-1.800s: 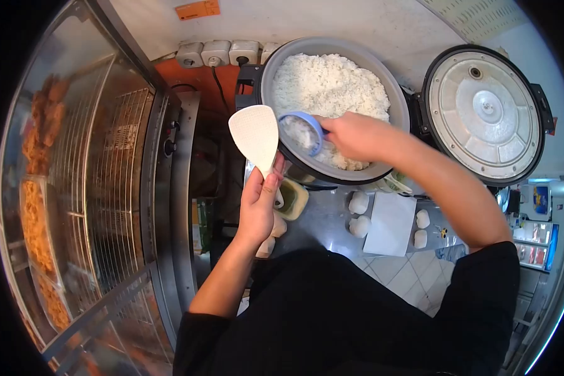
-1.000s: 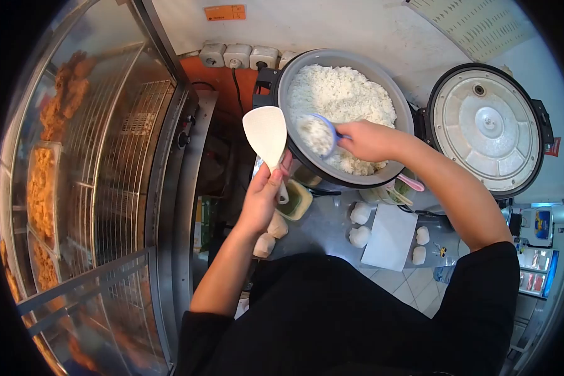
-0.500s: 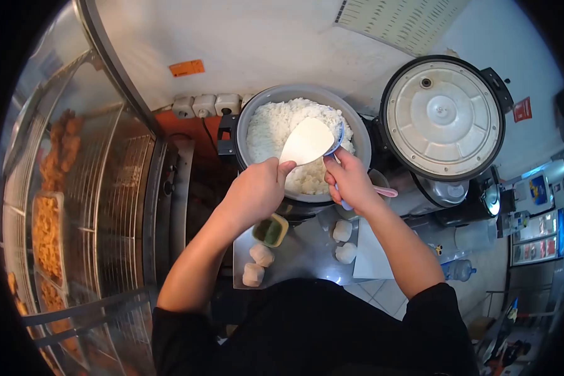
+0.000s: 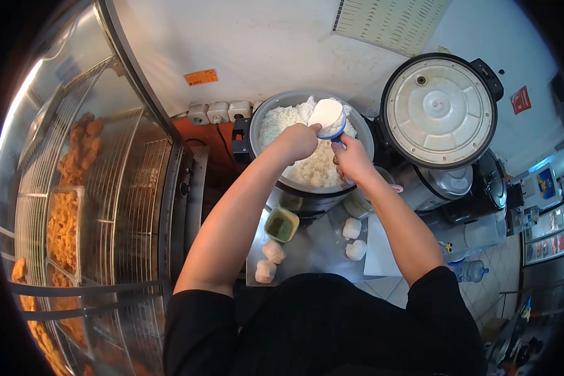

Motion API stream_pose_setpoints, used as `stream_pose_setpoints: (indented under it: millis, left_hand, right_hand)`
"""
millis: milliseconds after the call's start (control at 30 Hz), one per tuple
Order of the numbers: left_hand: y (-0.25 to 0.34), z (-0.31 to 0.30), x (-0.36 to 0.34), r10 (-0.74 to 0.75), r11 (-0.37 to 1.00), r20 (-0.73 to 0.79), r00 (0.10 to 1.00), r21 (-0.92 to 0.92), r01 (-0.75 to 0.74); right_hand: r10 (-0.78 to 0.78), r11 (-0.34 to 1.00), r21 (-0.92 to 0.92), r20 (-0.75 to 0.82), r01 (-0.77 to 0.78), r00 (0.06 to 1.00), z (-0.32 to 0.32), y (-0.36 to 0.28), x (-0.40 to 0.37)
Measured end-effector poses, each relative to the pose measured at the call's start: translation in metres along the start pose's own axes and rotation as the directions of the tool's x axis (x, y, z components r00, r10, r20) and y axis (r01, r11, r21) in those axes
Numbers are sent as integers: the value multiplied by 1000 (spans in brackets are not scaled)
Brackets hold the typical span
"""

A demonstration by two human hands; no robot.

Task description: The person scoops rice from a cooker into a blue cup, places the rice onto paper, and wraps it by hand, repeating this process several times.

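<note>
My left hand [image 4: 299,143] is closed round the handle of a white rice paddle [image 4: 326,111]. The paddle's blade lies over a round, blue-rimmed scoop [image 4: 336,133], which looks full of rice. My right hand [image 4: 355,160] grips this scoop by its handle, just below the cup. Both hands are above a large round rice cooker [image 4: 256,149] with a grey inner pot, full of cooked white rice [image 4: 316,169]. How firmly the blade presses on the scoop's rice cannot be made out.
On the steel counter [image 4: 313,254] stand a small square tub [image 4: 282,225] and several white rounded lumps [image 4: 356,250]. The cooker's open lid [image 4: 437,106] rises at the right. At left is a glass cabinet [image 4: 131,207] with fried food [image 4: 64,232]. Sockets [image 4: 218,113] line the wall.
Both hands have moved up and farther over the pot, the left one also rightward. The paddle's blade has shifted up and right, onto the scoop. The view has shifted slightly.
</note>
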State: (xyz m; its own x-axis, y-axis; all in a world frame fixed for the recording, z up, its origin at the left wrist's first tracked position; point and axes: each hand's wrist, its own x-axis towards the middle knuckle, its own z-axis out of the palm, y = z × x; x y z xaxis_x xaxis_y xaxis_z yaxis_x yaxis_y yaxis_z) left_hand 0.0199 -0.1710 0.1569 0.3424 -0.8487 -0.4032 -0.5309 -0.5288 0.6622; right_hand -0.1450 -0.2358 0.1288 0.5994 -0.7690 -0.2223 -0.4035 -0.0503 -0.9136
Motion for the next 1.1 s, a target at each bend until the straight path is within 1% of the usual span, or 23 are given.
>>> stream_pose_setpoints:
  millis: [33, 67, 200, 300, 367, 433, 500, 567, 600, 633, 667, 700, 733, 767, 800, 867, 900, 933, 967, 1000, 1033, 1067, 1100]
  left_hand:
    - [-6, 10, 12, 172, 955, -62, 983, 257, -151]
    - [-12, 18, 25, 348, 824, -76, 935, 500, -266]
    - [-7, 30, 34, 317, 841, -94, 944, 487, -234]
    - [-18, 24, 49, 353, 788, -107, 929, 570, -234]
    - [-42, 20, 71, 293, 671, -43, 955, 721, -174]
    - [-40, 8, 42, 183, 804, -157, 970, 591, -56]
    - [-31, 8, 19, 151, 879, -486, 861, 465, 109]
    - [-42, 10, 22, 287, 759, -535, 794, 633, 152]
    - [-25, 17, -5, 336, 698, -546, 767, 692, 187]
    - [-36, 29, -11, 557, 662, -570, 603, 744, 91]
    - [-19, 46, -42, 660, 713, -584, 473, 686, -147]
    - [-9, 71, -61, 760, 649, -550, 346, 666, -368]
    - [-3, 105, -81, 758, 645, -538, 370, 528, -553]
    - [-3, 145, -99, 738, 653, -421, 528, 245, -717]
    - [1, 179, -105, 829, 537, -286, 481, 167, -827]
    - [3, 257, -103, 803, 596, 35, 595, -98, -797]
    - [-4, 303, -95, 761, 648, 163, 628, -123, -752]
    - [-12, 343, -86, 702, 680, 337, 628, -54, -731]
    - [-22, 386, -75, 767, 571, 333, 548, 34, -820]
    - [-32, 421, -65, 818, 447, 344, 460, 123, -886]
    - [-40, 447, -56, 812, 445, 357, 462, 134, -885]
    - [-46, 469, -46, 744, 426, 456, 489, 239, -872]
    - [-43, 483, -38, 661, 393, 541, 520, 340, -854]
  right_hand:
    - [13, 1000, 1, -29, -13, 999, -2, 3, -2]
    - [28, 1000, 3, -57, -28, 998, -5, 5, -3]
    - [100, 995, 19, -43, -99, 994, -15, 10, -17]
    - [129, 981, 152, -53, -120, 990, -18, 25, -24]
    - [129, 981, 151, -67, -118, 989, -25, 19, -39]
    - [79, 843, 532, 15, -75, 997, -36, 17, -49]
    - [86, 798, 598, 2, -70, 996, -53, 23, -58]
    - [111, 687, 709, 114, -159, 987, -77, 43, -75]
    - [113, 736, 657, 115, -161, 987, -93, 61, -85]
    - [132, 773, 607, 129, -183, 983, -107, 81, -99]
    - [145, 761, 623, 108, -180, 984, -118, 92, -119]
    - [151, 734, 654, 102, -181, 983, -134, 116, -140]
    - [177, 701, 701, 7, -131, 984, -144, 132, -163]
    - [182, 679, 732, -87, -61, 979, -154, 142, -182]
    - [210, 677, 732, -88, -80, 974, -167, 153, -201]
    - [201, 800, 594, -398, 84, 895, -186, 183, -229]
    - [207, 796, 600, -395, 80, 895, -189, 202, -235]
    - [204, 939, 344, -533, -11, 821, -190, 228, -240]
    - [148, 988, 69, -657, -137, 739, -190, 259, -245]
    - [-215, 933, -354, -680, -57, 700, -185, 303, -238]
    - [-545, 701, -713, -551, -17, 631, -174, 354, -231]
    - [-361, 646, -751, -457, -135, 813, -155, 408, -235]
    - [-133, 558, -799, -352, -223, 927, -145, 441, -236]
